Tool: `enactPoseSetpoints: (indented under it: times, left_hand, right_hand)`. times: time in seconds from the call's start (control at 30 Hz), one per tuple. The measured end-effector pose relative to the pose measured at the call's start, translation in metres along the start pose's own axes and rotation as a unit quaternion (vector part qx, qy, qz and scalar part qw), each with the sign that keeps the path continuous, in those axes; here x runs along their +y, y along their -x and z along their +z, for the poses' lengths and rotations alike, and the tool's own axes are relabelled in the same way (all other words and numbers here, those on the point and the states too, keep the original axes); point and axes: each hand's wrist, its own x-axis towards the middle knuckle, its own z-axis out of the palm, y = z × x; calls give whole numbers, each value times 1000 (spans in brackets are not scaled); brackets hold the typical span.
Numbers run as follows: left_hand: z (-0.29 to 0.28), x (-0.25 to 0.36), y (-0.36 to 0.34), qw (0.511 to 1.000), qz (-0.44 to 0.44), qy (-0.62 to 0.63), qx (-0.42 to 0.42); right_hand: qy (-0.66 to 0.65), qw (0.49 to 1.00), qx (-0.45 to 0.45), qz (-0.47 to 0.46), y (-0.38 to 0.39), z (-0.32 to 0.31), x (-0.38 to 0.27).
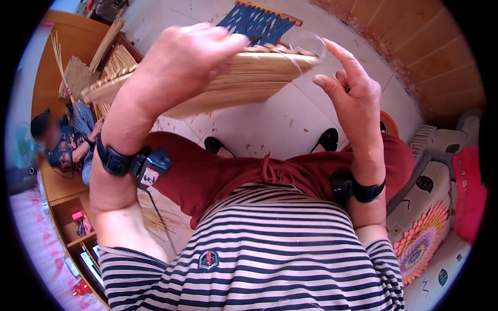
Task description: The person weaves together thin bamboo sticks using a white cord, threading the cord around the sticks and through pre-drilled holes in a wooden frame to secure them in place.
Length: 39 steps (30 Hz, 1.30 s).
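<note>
A wide, pale sheet of straw-like stalks (244, 80) spans the space in front of me, bound along its far edge in knotted bundles. My left hand (192, 59) is curled closed over that edge, slightly blurred, and what its fingers grip is hidden. Near the sheet's right end, my right hand (353, 78) has thumb and index finger apart, with the other fingers bent. A thin clear strand (311, 35) loops from the bound edge to the right index fingertip. Whether the strand runs to my left hand cannot be made out.
Beyond the sheet stands a wooden stool with blue webbing (257, 23). Another person (67, 137) sits at left near bundled stalks (78, 75) and a wooden cabinet (72, 217). A sofa (430, 176) is at right. Bits of stalk litter the tiled floor (306, 116).
</note>
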Motion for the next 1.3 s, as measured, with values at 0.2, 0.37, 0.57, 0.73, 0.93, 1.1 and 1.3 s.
enactPoseSetpoints:
  times: [0.2,0.37,0.57,0.73,0.93,1.1,1.3]
  left_hand:
    - [-6,-18,46,943,-230,228,74]
    - [7,-1,33,938,-258,201,118]
    - [43,8,2,939,-293,152,92]
    - [40,6,-1,932,-320,154,72]
    - [40,12,-21,955,-262,132,34]
    - [40,25,-35,949,-278,130,68]
    - [33,37,-63,927,-324,187,28]
  right_hand:
    - [-63,996,-44,52,-4,-6,-12]
    - [-268,958,-56,89,6,-26,-27]
    - [-540,807,220,92,48,-126,7]
    - [-201,895,381,113,129,-207,73]
    - [162,949,252,98,128,-125,50]
    - [-236,950,105,175,32,-42,-9]
    - [-376,882,-87,269,-14,21,8]
